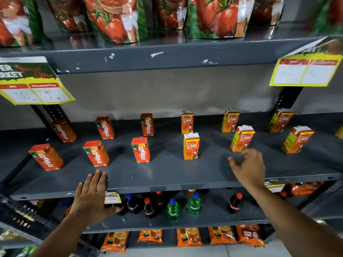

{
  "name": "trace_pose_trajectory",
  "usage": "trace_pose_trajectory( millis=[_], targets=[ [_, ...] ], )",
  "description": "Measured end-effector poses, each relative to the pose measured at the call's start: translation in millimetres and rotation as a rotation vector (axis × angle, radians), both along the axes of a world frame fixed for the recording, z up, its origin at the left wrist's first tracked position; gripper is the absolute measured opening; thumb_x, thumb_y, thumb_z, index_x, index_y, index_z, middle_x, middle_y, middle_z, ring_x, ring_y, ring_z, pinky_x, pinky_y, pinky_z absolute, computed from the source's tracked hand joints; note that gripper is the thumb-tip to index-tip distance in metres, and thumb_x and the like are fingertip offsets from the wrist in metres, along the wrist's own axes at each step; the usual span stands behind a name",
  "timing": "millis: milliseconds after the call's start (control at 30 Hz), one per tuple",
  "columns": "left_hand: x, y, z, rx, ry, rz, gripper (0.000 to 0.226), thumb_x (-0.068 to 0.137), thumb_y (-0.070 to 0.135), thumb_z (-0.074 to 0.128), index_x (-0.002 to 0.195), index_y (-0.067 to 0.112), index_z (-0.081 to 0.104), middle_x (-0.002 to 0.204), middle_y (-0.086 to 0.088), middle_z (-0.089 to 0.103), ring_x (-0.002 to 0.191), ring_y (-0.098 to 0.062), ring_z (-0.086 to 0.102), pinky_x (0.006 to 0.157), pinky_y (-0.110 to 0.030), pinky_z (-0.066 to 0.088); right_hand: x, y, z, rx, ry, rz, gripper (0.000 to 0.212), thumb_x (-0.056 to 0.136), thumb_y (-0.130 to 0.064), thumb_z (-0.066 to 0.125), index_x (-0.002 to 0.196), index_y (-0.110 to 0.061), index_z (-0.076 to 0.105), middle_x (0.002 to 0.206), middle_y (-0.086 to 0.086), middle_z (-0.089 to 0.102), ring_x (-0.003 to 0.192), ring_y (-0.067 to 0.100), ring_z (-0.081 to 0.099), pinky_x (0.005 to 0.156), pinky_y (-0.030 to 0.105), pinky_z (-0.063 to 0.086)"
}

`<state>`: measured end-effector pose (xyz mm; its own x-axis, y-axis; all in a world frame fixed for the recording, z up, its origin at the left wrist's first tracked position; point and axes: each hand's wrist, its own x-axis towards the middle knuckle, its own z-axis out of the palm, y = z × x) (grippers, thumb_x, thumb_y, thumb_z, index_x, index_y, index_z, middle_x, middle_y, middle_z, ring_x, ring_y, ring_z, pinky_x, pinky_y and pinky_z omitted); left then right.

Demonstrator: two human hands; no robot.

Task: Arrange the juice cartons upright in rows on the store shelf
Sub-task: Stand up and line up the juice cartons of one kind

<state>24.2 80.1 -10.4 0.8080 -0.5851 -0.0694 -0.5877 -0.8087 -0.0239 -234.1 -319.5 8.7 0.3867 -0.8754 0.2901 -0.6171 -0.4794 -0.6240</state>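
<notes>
A: Where do your juice cartons stand?

B: Across the middle of the frame, on the grey shelf (pixel 167 171), upright in two rows. The red cartons (pixel 140 149) fill the left half, three behind and three in front. The orange and yellow cartons (pixel 191 146) fill the right half, with gaps between them all.

A: And your hands?

B: Your left hand (pixel 92 197) lies flat at lower left of the frame, fingers spread over the shelf's front edge, grasping nothing. Your right hand (pixel 247 169) hangs at right of centre, fingers loosely curled and empty, just in front of one front-row carton (pixel 242 139). Whether it touches that carton, you cannot tell.

A: What else is around?

B: Tomato pouches (pixel 118 19) line the top of the frame, price cards (pixel 35 84) hang at upper left and upper right, and soda bottles (pixel 173 208) stand on the shelf below, at bottom centre.
</notes>
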Motion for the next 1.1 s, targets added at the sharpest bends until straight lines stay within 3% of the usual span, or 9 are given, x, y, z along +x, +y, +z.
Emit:
trace_pose_trajectory(
  millis=[100,200,367,500,600,767,900,1000,1100],
  targets=[
    [-2,-1,3,0.028,0.015,0.007,0.129,0.059,0.079,0.057,0.149,0.016,-0.012,0.160,-0.006,-0.013,0.146,-0.028,-0.011,0.120,-0.047,0.003,-2,-26,5,0.157,-0.067,-0.127,0.084,0.066,-0.045,0.082,0.130,-0.008,0.043,0.130,0.021,0.050,0.119,0.040,0.051,0.091,0.055,0.049],
    [-3,-3,5,0.040,0.007,0.011,0.131,0.056,0.081,0.056,0.149,0.015,-0.009,0.160,-0.007,-0.010,0.147,-0.029,-0.007,0.120,-0.047,0.007,6,-44,12,0.252,-0.015,-0.158,0.105,0.059,-0.061,0.080,0.139,-0.009,0.036,0.140,0.020,0.048,0.126,0.042,0.049,0.097,0.057,0.046],
    [-7,-8,11,0.106,0.020,0.035,0.134,0.055,0.083,0.054,0.148,0.014,-0.013,0.160,-0.006,-0.013,0.147,-0.028,-0.007,0.120,-0.045,0.008,23,-51,14,0.252,0.117,-0.220,0.092,0.060,-0.074,0.069,0.126,-0.012,0.048,0.129,0.015,0.060,0.119,0.039,0.054,0.094,0.054,0.041],
    [-8,-12,15,0.131,0.029,0.067,0.137,0.050,0.081,0.058,0.148,0.017,-0.013,0.160,-0.004,-0.013,0.147,-0.027,-0.008,0.120,-0.045,0.008,25,-49,7,0.188,0.139,-0.211,0.065,0.070,-0.067,0.064,0.110,-0.016,0.059,0.116,0.011,0.067,0.113,0.037,0.055,0.091,0.049,0.040],
    [-9,-13,17,0.151,0.040,0.083,0.138,0.047,0.080,0.059,0.147,0.018,-0.014,0.160,-0.003,-0.014,0.147,-0.026,-0.008,0.120,-0.043,0.009,20,-45,4,0.141,0.108,-0.205,0.058,0.068,-0.061,0.065,0.102,-0.014,0.059,0.108,0.011,0.068,0.106,0.036,0.058,0.087,0.047,0.041],
    [-9,-16,20,0.143,0.066,0.105,0.142,0.044,0.080,0.061,0.147,0.019,-0.016,0.159,-0.003,-0.017,0.146,-0.025,-0.011,0.120,-0.042,0.008,17,-41,3,0.092,0.124,-0.186,0.066,0.066,-0.063,0.066,0.107,-0.012,0.055,0.111,0.012,0.067,0.106,0.036,0.059,0.087,0.045,0.042],
    [-6,-15,18,0.089,0.094,0.122,0.148,0.034,0.082,0.063,0.148,0.021,-0.010,0.160,-0.002,-0.011,0.147,-0.025,-0.006,0.119,-0.043,0.012,9,-43,4,0.119,0.002,-0.137,0.104,0.063,-0.079,0.062,0.139,-0.012,0.037,0.136,0.014,0.055,0.125,0.037,0.051,0.099,0.055,0.039],
    [-5,-13,16,0.076,0.068,0.120,0.152,0.026,0.082,0.064,0.150,0.021,0.001,0.161,-0.002,0.000,0.147,-0.025,0.003,0.118,-0.044,0.019,-12,-62,5,0.043,-0.260,-0.234,0.098,0.069,-0.071,0.063,0.141,-0.009,0.036,0.135,0.019,0.053,0.125,0.039,0.049,0.100,0.059,0.038],
    [4,-5,6,0.155,0.065,0.120,0.149,0.027,0.082,0.064,0.149,0.016,0.012,0.159,-0.006,0.011,0.145,-0.028,0.012,0.117,-0.046,0.021,-45,-97,7,-0.057,-0.295,-0.441,0.094,0.070,-0.057,0.072,0.138,-0.003,0.037,0.133,0.026,0.048,0.122,0.047,0.045,0.100,0.059,0.037]
  ],
)
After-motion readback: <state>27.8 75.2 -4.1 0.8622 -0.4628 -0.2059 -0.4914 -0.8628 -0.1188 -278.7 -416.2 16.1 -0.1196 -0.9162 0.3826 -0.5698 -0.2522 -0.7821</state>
